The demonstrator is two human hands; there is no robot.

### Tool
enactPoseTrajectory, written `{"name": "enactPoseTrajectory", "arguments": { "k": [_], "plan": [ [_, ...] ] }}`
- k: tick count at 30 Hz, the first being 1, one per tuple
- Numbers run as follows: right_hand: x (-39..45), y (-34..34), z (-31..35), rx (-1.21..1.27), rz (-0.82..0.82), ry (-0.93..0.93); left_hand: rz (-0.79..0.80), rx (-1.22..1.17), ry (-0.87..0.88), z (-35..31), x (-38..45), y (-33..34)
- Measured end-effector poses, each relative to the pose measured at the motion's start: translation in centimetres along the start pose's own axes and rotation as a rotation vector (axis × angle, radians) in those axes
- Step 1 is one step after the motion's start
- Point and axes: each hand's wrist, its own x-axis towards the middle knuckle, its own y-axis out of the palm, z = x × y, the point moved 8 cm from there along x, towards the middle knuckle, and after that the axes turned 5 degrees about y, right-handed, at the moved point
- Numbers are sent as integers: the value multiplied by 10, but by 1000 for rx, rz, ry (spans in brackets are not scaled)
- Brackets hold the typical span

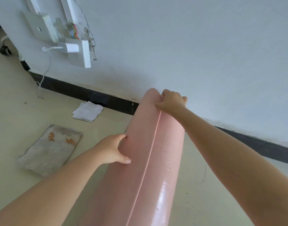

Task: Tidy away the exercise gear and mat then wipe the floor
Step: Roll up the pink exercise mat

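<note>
Both hands gripped the rolled pink foam mat [149, 160]: left hand [114, 150] mid-roll, right hand [171, 101] clenched on its far end. Best to keep the seam pinned so the roll stayed tight while moved.

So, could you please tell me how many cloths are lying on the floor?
2. A white folded cloth lies by the black skirting board, and a grey cloth with orange marks lies nearer, left of the rolled pink mat. Others may be hidden behind the mat.

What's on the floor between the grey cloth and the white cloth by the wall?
Nothing: in the head view, the floor between the grey cloth and the white cloth is bare.
</note>
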Motion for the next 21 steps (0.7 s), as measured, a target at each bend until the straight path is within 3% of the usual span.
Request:
{"name": "enactPoseTrajectory", "arguments": {
  "k": [6,11,14,18,21],
  "plan": [
    [-97,-97,53,46,-120,-155,-8,-57,6,-26,-94,-48],
    [-208,-169,92,153,-306,-327,-291,-506,-141,-59,-187,-127],
    [-282,-201,104,198,-304,-400,-372,-647,-234,-90,-249,-159],
    [-372,-229,116,282,-230,-496,-400,-514,-275,-130,-320,-192],
    [-431,-234,122,299,-172,-557,-263,-235,-262,-148,-354,-191]
  ]
}}
